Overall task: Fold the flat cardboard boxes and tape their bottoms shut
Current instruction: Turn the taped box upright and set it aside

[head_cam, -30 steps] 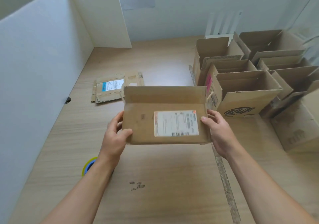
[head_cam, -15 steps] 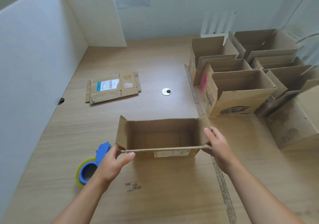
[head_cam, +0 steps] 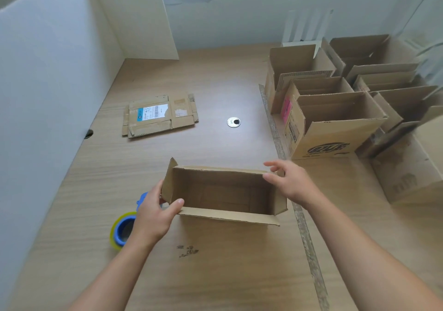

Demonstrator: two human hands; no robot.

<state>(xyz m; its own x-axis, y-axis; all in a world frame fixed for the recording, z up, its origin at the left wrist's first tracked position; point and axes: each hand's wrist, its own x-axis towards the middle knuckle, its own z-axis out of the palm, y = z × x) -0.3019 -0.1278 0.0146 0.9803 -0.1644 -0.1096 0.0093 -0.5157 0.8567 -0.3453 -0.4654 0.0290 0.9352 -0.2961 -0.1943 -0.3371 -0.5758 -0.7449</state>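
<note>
An erected brown cardboard box (head_cam: 223, 194) stands open side up on the wooden table (head_cam: 215, 262) in front of me. My left hand (head_cam: 153, 214) grips its left end, thumb over the near rim. My right hand (head_cam: 290, 183) is at the box's far right corner, with its fingers spread and relaxed against the rim. A flat, unfolded box (head_cam: 159, 116) with a white and blue label lies further back on the left. A blue tape dispenser with a yellowish roll (head_cam: 123, 229) sits on the table, partly hidden behind my left hand.
Several erected open boxes (head_cam: 335, 123) crowd the right side of the table. A round metal grommet (head_cam: 233, 122) sits mid-table. White partition walls (head_cam: 48, 94) close off the left and back. A strip of tape (head_cam: 299, 214) runs along the table on the right.
The box was held up with its labelled side toward me; it has since been turned open side up and set down on the table. My right hand has loosened.
</note>
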